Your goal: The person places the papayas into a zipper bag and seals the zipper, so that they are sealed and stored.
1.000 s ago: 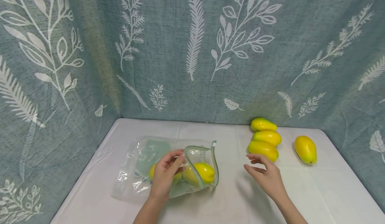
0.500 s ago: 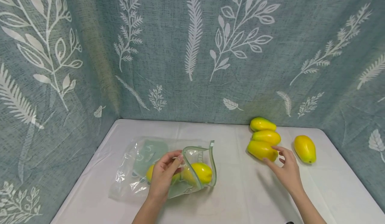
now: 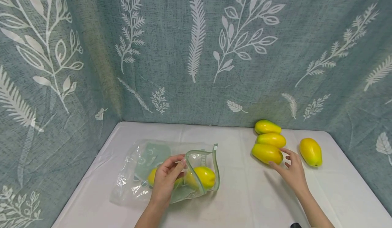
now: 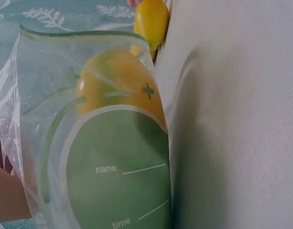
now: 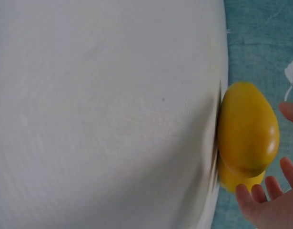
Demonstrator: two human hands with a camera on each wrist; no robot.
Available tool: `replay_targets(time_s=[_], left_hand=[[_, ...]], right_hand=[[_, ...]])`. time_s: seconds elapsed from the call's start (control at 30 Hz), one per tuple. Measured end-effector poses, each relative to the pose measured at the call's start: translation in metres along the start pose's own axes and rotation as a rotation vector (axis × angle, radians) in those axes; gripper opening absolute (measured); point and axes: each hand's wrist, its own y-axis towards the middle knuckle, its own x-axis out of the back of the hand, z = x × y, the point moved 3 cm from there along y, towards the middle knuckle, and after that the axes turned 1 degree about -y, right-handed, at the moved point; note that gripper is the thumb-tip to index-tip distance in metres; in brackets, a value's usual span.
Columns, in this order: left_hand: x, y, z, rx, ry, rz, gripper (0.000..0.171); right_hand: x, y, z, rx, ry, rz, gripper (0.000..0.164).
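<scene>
My left hand [image 3: 166,178] pinches the rim of a clear zip bag [image 3: 127,177] with green edging, holding its mouth apart. Two yellow papayas lie inside; the front papaya [image 3: 209,177] shows at the mouth, while the other is partly hidden behind the hand. A green patch printed "name" and "time" covers part of the bag [image 4: 113,181] in the left wrist view. At the right, my right hand [image 3: 292,172] has its thumb and fingers spread about the near end of a papaya [image 3: 265,153]. The right wrist view shows a gap between the fingers and this papaya [image 5: 248,129].
Behind the nearest papaya lie a middle papaya [image 3: 272,140] and a back papaya [image 3: 267,127] in a row. A separate papaya [image 3: 310,152] rests to their right. A patterned curtain [image 3: 171,51] rises behind the white tablecloth [image 3: 235,200].
My right hand has moved right from over the bare cloth to the near papaya's end, then barely shifted in the last half second. The left hand keeps its hold on the bag.
</scene>
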Motion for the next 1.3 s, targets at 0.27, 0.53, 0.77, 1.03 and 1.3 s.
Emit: replay_targets(time_s=[0.27, 0.53, 0.77, 1.03, 1.3], left_hand=[[0.000, -0.001, 0.000, -0.003, -0.004, 0.001, 0.017], [-0.001, -0.002, 0.000, 0.011, 0.007, -0.002, 0.019], [-0.001, -0.002, 0.001, 0.010, 0.006, -0.004, 0.019], [-0.001, -0.001, 0.002, 0.015, 0.006, -0.005, 0.020], [-0.001, -0.001, 0.002, 0.017, 0.013, -0.004, 0.022]], right_hand=[[-0.001, 0.005, -0.007, -0.034, -0.002, 0.050, 0.072], [-0.003, 0.008, -0.008, -0.039, 0.005, 0.092, 0.077], [-0.005, 0.011, -0.009, -0.071, 0.007, 0.121, 0.081], [-0.005, 0.012, -0.011, -0.077, 0.014, 0.133, 0.079], [-0.006, 0.015, -0.015, -0.077, 0.004, 0.126, 0.079]])
